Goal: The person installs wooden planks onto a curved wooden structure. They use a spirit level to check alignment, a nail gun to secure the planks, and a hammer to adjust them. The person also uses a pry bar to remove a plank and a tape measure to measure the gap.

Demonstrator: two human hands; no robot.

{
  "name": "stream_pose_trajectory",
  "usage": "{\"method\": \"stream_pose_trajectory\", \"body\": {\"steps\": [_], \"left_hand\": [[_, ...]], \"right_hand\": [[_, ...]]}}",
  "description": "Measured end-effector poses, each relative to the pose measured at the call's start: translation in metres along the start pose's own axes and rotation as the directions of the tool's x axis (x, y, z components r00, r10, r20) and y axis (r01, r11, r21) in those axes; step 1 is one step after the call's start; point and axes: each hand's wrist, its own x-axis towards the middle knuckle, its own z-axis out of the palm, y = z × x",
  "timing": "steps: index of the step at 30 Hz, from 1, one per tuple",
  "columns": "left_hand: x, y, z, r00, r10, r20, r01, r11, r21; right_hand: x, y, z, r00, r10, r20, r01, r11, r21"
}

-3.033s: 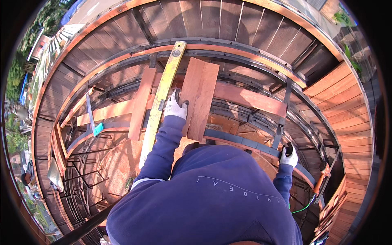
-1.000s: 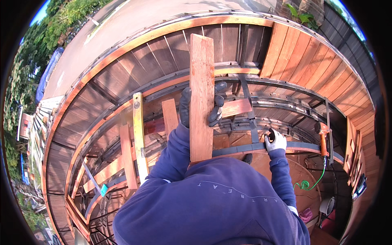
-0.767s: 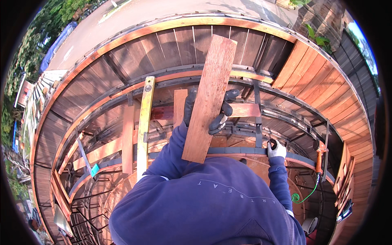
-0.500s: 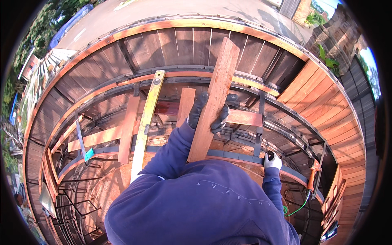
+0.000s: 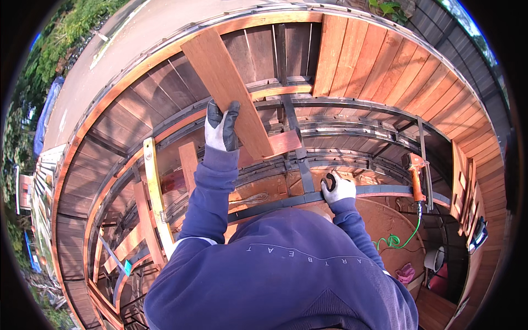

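- Wooden board (image 5: 234, 88) was the thing in hand: it was at the upper middle of the view, tilted, with its top toward the left, over the outer wall.
- At the far left, a thin metal strip with a turquoise end (image 5: 127, 268) lay aslant near the curved frame.
- To the right of it, a narrow plank (image 5: 147, 220) and a yellow spirit level (image 5: 154, 181) lay side by side across the frame, perhaps so that they stayed within reach.
- A short plank (image 5: 188, 165) showed just beyond the left sleeve.
- The left hand (image 5: 221, 126), in a glove, was closed on the board's left long edge, below its middle. I think this one-handed pinch let the board turn easily.
- Behind the board's lower end, the end of a crosswise plank (image 5: 287, 142) was visible.
- The right hand (image 5: 341, 188), also gloved, was at the dark curved strip (image 5: 385, 189), its fingers bent, probably for support; whether it gripped the strip I cannot tell.
- Farther right, an orange tool (image 5: 416, 184) with a green hose (image 5: 419, 215) stayed apart from both hands.
- Compared with half a second earlier, the board's top leaned left instead of right, and the left hand's fingers no longer wrapped around from its right edge. The right hand remained by the strip. The whole view had also turned, so the level appeared farther left.
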Motion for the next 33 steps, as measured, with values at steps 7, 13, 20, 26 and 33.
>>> {"method": "stream_pose_trajectory", "body": {"steps": [7,13,20,26,33], "left_hand": [[0.103,-0.088,0.091,0.993,0.043,0.107,-0.031,0.993,-0.115],[0.147,-0.151,0.142,0.985,0.025,0.172,-0.014,0.998,-0.065],[0.158,-0.218,0.146,0.987,-0.02,0.161,0.066,0.955,-0.29],[0.148,-0.234,0.129,0.912,-0.29,0.29,0.321,0.945,-0.064],[0.135,-0.231,0.119,0.904,-0.313,0.292,0.226,0.929,0.294]], "right_hand": [[0.005,0.044,-0.015,0.929,-0.362,0.081,0.345,0.923,0.169],[0.009,0.11,-0.032,0.991,-0.135,-0.008,0.135,0.988,0.077],[0.014,0.124,-0.021,0.984,-0.179,-0.002,0.179,0.981,0.071],[0.014,0.12,-0.022,0.981,-0.184,-0.055,0.187,0.981,0.052],[0.013,0.121,-0.019,0.992,-0.128,0.017,0.127,0.99,0.059]]}}
